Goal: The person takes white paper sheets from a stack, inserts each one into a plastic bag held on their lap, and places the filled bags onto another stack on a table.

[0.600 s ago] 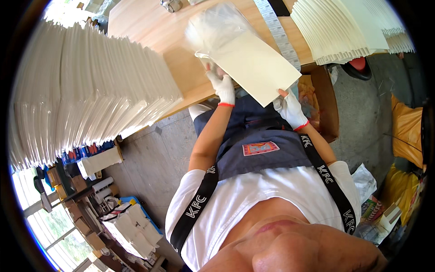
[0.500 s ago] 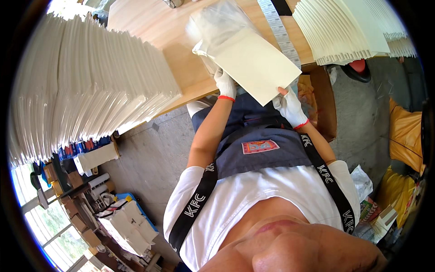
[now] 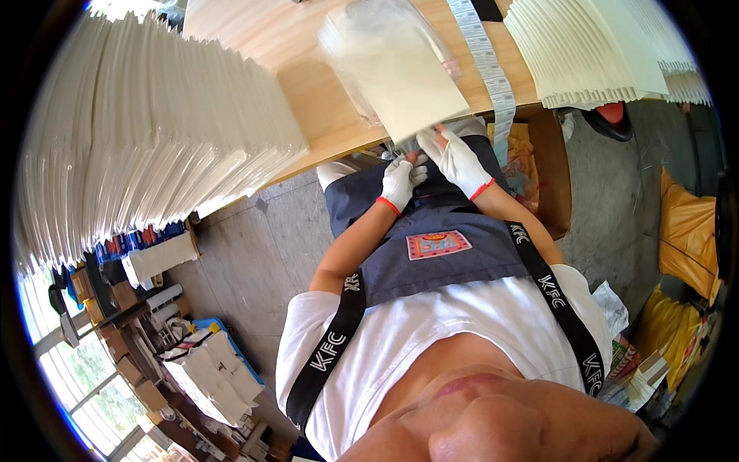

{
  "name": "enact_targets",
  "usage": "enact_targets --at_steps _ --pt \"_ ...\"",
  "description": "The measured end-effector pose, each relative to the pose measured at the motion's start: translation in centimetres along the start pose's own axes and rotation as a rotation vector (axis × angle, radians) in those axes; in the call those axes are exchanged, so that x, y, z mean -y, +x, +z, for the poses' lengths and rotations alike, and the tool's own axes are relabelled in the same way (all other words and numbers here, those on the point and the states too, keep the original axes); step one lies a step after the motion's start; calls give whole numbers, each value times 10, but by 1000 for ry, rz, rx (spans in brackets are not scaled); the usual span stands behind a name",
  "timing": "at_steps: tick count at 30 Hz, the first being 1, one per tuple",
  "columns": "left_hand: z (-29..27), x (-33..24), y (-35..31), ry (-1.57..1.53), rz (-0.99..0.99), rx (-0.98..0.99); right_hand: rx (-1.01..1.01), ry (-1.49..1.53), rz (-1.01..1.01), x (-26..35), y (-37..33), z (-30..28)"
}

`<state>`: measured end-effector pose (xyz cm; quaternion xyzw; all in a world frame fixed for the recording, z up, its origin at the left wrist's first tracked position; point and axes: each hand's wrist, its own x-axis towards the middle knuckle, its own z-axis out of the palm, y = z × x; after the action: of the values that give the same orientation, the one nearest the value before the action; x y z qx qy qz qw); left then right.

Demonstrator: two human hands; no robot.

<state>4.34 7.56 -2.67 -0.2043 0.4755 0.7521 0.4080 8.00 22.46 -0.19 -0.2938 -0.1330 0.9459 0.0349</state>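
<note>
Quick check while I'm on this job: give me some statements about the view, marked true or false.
1. The left hand and right hand wear white gloves. True.
2. The label strip lies right of the cream sheet. True.
3. The clear bag is wholly apart from that sheet. False: the sheet's upper part shows through the bag.
4. The cardboard box stands left of both hands. False: the box is to their right.

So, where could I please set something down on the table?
The table is bare between the tall left stack and the clear bag. Right of the bag it's crowded: the label strip and cream stack leave slivers.
</note>
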Motion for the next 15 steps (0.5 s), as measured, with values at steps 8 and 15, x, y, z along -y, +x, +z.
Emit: enact_targets --at_steps 8,15 --pt "-25 -50 -8 384 199 -47 288 -1036 -2 11 -23 21" --pt "-37 -64 -17 488 220 13 465 -2153 -726 -18 8 42"
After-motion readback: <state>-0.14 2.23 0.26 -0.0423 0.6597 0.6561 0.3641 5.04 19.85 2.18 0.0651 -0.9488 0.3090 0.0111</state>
